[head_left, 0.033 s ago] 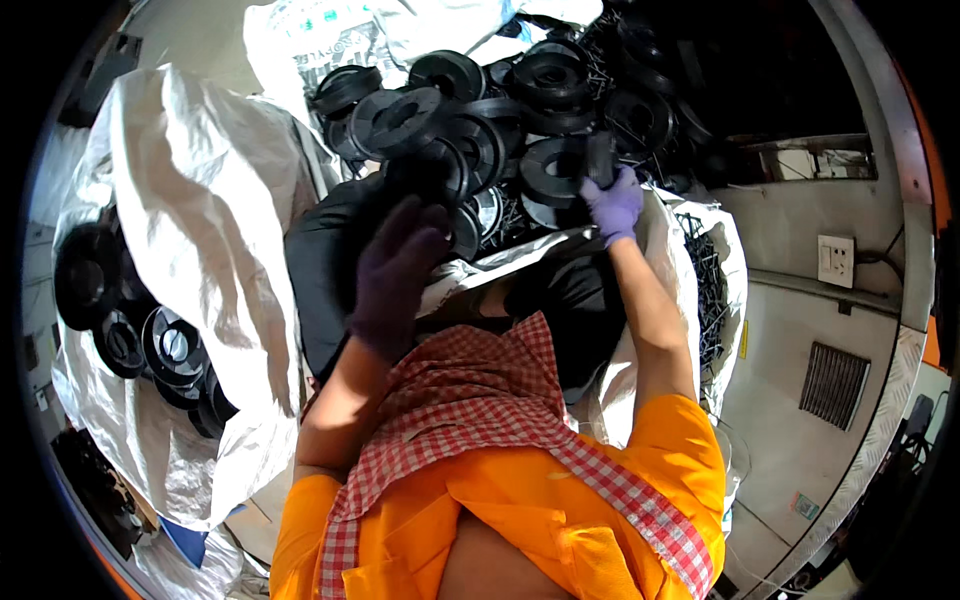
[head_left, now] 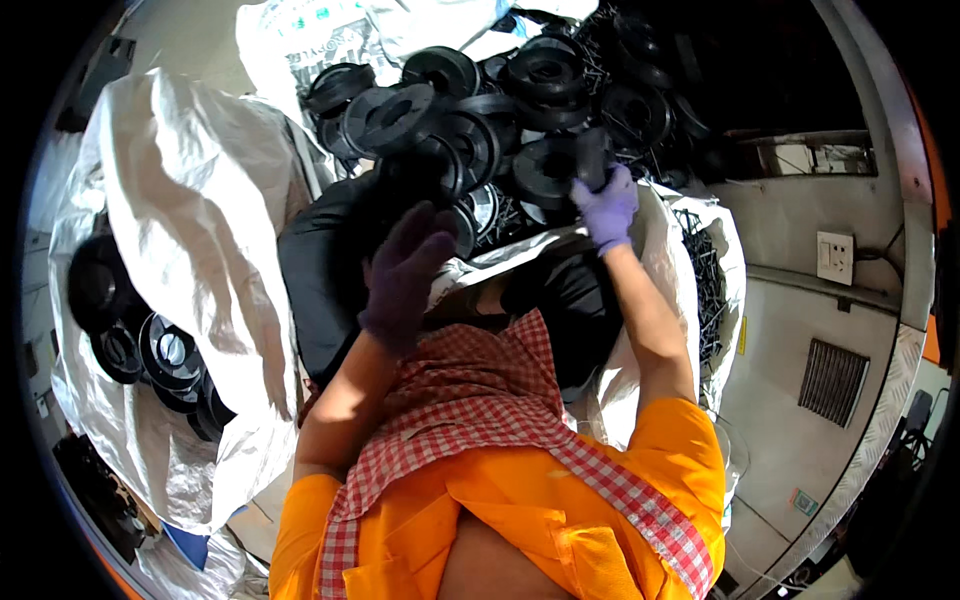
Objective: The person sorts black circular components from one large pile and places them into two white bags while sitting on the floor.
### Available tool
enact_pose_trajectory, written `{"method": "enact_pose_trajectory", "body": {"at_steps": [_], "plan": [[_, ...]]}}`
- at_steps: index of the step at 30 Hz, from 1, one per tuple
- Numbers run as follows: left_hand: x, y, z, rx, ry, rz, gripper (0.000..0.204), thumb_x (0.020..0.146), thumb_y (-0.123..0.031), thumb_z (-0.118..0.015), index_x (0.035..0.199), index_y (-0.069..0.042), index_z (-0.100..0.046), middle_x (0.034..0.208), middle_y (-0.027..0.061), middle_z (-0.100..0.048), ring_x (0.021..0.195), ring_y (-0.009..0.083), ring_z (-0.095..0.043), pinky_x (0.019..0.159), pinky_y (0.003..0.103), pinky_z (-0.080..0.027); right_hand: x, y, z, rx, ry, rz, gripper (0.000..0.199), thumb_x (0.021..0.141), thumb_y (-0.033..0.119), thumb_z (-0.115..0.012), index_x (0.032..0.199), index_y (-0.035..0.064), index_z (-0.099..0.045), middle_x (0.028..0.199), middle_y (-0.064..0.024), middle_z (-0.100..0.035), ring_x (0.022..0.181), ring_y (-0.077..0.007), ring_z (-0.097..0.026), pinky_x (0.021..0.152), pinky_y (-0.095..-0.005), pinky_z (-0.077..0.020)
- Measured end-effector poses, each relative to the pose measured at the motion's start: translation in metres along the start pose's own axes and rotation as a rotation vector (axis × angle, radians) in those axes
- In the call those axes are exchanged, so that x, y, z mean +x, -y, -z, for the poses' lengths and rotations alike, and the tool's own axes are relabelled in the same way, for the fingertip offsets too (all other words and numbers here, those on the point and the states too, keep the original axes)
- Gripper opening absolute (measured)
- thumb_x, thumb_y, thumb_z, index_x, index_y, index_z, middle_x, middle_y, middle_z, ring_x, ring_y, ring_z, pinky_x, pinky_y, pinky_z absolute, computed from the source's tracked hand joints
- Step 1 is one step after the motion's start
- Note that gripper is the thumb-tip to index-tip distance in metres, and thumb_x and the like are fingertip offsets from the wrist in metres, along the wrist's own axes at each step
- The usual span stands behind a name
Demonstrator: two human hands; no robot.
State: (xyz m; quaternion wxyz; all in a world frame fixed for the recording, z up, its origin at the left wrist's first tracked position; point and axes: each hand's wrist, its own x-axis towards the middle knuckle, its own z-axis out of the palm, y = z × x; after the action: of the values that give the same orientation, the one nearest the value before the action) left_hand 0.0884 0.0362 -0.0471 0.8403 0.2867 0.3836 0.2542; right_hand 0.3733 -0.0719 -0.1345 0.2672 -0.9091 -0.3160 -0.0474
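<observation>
In shadow, my left hand [head_left: 405, 275] in a purple glove is raised just in front of a heap of black ring-shaped parts [head_left: 398, 118]. Its fingers are stretched out and nothing shows in them. My right hand [head_left: 608, 208], also purple-gloved, has its fingers around the lower end of a short black cylindrical piece [head_left: 592, 160]. Left of that piece, and close to it, lies a flat black ring [head_left: 543, 172]. Thin black sticks [head_left: 505, 222] are scattered among the rings in a white sack [head_left: 525, 247] in front of me.
A tall white sack [head_left: 195, 220] on the left has black round parts [head_left: 100, 285] beside it. More thin black sticks [head_left: 708, 290] fill a white bag at the right. Beyond it stands a grey metal panel with a wall socket [head_left: 835, 258] and a vent [head_left: 834, 383].
My left hand has shifted slightly right and down, its fingers a little further from the rings. My right hand has moved slightly left, still on the black piece.
</observation>
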Motion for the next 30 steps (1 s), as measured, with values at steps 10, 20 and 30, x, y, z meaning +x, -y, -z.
{"method": "enact_pose_trajectory", "body": {"at_steps": [10, 20, 30], "plan": [[0.03, 0.028, 0.018, -0.082, 0.015, 0.219, 0.042, 0.074, -0.005, -0.066, 0.115, -0.006, -0.058, 0.104, 0.0063, -0.062, 0.094, 0.0201, -0.061, 0.082, 0.033, -0.05, -0.02, 0.075, -0.006, 0.543, 0.478, 0.464, 0.028, 0.077, 0.025, -0.063, 0.097, 0.0059, -0.063, 0.092, -0.0154, -0.062, 0.086, -0.0339, -0.058, 0.077, -0.0407, -0.0461], [0.023, 0.032, 0.04, -0.23, 0.361, 0.446, 0.051, 0.078, -0.012, -0.059, 0.126, -0.003, -0.046, 0.112, 0.0098, -0.057, 0.102, 0.0225, -0.056, 0.088, 0.032, -0.046, 0.101, -0.295, -0.106, -0.475, 0.529, 0.105, 0.036, 0.087, 0.027, -0.045, 0.11, 0.0047, -0.06, 0.116, -0.0223, -0.058, 0.111, -0.04, -0.052, 0.092, -0.0437, -0.0437], [-0.006, 0.095, 0.02, 1.307, 0.769, -0.462, 0.058, 0.08, -0.031, -0.064, 0.13, -0.01, -0.046, 0.133, 0.0213, -0.043, 0.127, 0.0361, -0.037, 0.105, 0.042, -0.032, 0.078, -0.096, -0.083, 0.131, 0.171, -0.482, 0.029, 0.075, 0.034, -0.068, 0.081, 0.0063, -0.07, 0.101, -0.0194, -0.065, 0.096, -0.0327, -0.062, 0.085, -0.0379, -0.0468]]}}
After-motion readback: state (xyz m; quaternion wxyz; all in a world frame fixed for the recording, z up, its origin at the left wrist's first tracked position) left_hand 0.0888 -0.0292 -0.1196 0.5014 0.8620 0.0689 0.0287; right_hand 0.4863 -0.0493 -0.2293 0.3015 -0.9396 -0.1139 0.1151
